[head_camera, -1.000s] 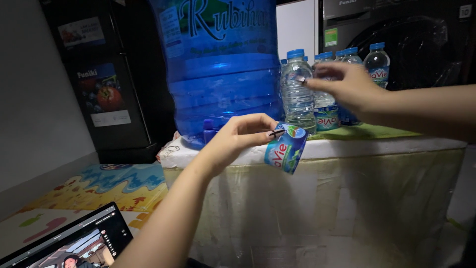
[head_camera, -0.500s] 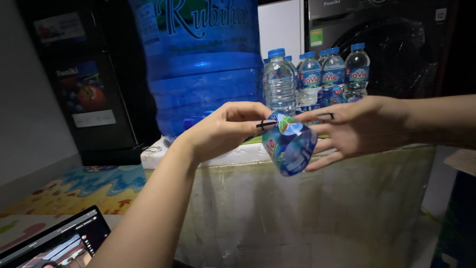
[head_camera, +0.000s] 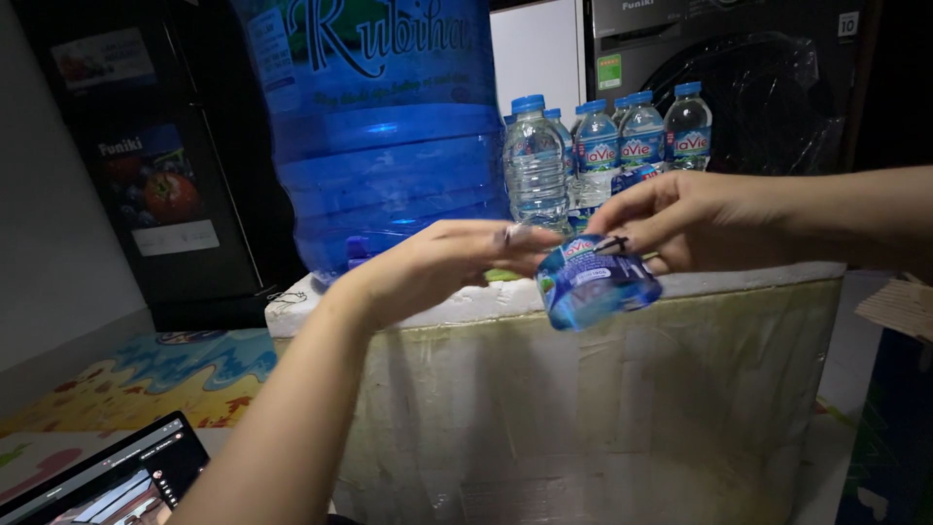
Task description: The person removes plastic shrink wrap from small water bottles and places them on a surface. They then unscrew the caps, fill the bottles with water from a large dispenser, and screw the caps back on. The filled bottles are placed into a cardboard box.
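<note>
Before stacked bottles (head_camera: 622, 136), both hands (head_camera: 457, 258) (head_camera: 700, 219) pinch a crumpled label (head_camera: 595, 282).

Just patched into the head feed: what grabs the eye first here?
Both hands meet mid-frame, the left hand and right hand pinching a small crumpled blue bottle. Behind the left hand looms a huge blue water jug on a white foam box, small bottles clustered beside it.

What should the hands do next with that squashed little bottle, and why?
Probably keep twisting the small crumpled water bottle. The left hand pinches it at the top, the right hand grips a small dark piece there, and it hangs in the air in front of the white foam box, so both hands can work it.
</note>
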